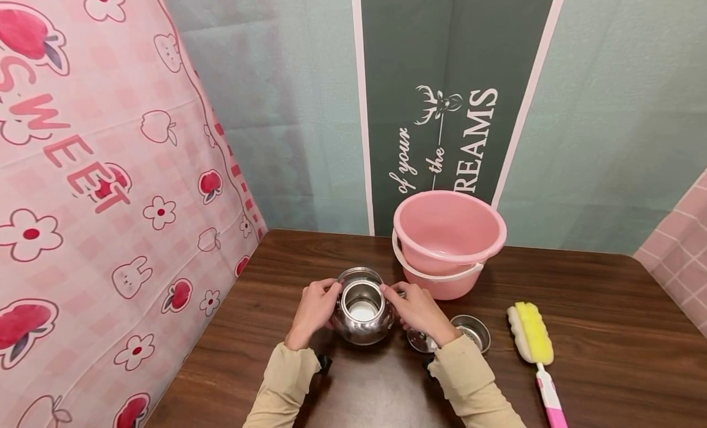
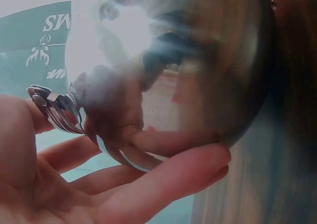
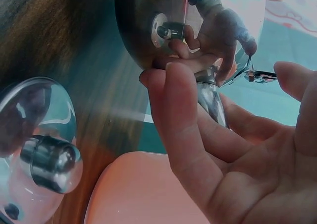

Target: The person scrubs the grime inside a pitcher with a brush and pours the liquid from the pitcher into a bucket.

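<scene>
A shiny round metal teapot (image 1: 361, 331) without its lid is between both hands, its open mouth facing up in the head view. My left hand (image 1: 317, 306) holds its left side, the fingers curved along the belly (image 2: 173, 105). My right hand (image 1: 421, 309) grips the other side; the right wrist view shows its fingers around the short spout (image 3: 212, 102) and against the belly. A glass lid (image 1: 421, 341) with a metal knob (image 3: 54, 162) lies by the right wrist. Partly behind that forearm sits a metal strainer (image 1: 473, 331).
A pink bucket (image 1: 442, 287) with a white handle stands behind the right hand, a pink basin (image 1: 450, 222) resting in its top. To the right lies a yellow and white sponge brush (image 1: 531, 334) on the brown wooden table (image 1: 618, 330). Printed cloths hang at the left and back.
</scene>
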Demonstrator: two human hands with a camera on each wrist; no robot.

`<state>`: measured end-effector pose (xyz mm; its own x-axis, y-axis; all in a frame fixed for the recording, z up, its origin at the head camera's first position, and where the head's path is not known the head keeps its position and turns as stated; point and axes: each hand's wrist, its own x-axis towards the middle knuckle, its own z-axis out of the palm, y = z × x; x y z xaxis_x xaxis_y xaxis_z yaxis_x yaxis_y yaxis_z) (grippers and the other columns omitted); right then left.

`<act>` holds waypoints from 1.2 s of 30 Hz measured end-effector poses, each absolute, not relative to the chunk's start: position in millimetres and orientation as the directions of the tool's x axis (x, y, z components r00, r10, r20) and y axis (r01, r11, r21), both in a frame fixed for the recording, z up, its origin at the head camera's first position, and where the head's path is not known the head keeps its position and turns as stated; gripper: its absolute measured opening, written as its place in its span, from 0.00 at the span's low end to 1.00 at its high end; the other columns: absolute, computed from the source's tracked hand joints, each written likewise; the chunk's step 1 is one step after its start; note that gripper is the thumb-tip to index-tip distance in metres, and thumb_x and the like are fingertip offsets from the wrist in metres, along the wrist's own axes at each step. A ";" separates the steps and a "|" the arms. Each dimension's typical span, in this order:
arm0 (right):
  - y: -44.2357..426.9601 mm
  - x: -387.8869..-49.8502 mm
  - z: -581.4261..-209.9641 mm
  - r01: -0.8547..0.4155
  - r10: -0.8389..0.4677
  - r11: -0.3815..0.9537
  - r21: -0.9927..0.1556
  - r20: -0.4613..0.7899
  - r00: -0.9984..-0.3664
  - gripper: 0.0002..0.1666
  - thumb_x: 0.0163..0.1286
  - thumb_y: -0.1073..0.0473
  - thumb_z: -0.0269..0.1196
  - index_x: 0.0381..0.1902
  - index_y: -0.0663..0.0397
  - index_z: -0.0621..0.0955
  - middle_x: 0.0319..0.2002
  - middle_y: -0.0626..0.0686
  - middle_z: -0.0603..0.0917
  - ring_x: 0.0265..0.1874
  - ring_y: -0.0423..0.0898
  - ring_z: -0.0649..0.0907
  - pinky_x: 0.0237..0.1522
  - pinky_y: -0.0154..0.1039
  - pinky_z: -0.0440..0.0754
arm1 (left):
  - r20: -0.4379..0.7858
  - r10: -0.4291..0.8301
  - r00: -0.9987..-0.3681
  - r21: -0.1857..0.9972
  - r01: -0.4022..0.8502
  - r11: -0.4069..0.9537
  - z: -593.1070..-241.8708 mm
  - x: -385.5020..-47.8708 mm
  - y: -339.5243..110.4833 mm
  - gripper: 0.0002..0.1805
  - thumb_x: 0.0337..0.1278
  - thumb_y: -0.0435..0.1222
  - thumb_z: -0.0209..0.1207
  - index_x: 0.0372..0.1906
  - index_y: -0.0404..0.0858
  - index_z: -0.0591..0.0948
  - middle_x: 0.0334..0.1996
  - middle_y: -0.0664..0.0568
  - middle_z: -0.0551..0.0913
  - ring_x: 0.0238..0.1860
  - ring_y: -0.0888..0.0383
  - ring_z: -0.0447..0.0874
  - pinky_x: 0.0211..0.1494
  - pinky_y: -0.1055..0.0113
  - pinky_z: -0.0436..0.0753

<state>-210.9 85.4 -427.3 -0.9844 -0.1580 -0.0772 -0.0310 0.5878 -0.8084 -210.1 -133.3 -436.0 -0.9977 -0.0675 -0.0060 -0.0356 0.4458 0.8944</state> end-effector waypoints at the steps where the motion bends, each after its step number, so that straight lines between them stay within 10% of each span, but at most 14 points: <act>1: 85.3 -210.8 -427.2 -0.030 -0.159 0.588 -0.808 -0.079 -0.984 0.27 0.69 0.38 0.56 0.47 0.56 0.81 0.16 0.55 0.78 0.13 0.53 0.81 0.16 0.37 0.78 | -0.007 -0.067 -0.998 0.893 -0.037 0.448 -436.8 -210.8 -133.5 0.15 0.62 0.43 0.51 0.34 0.42 0.85 0.22 0.46 0.83 0.09 0.56 0.78 0.16 0.47 0.80; 36: 83.6 -217.7 -439.6 -0.026 -0.178 0.585 -0.810 -0.097 -0.979 0.29 0.69 0.37 0.55 0.48 0.58 0.80 0.18 0.56 0.80 0.10 0.46 0.78 0.16 0.38 0.78 | -0.045 -0.054 -0.997 0.891 -0.065 0.449 -447.8 -215.4 -134.9 0.16 0.60 0.43 0.49 0.35 0.39 0.85 0.21 0.47 0.82 0.07 0.56 0.75 0.16 0.49 0.80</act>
<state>-217.7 83.6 -439.6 -0.9792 -0.1783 -0.0971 -0.0262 0.5853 -0.8104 -215.4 -134.9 -447.8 -0.9975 -0.0543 -0.0455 -0.0651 0.4489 0.8912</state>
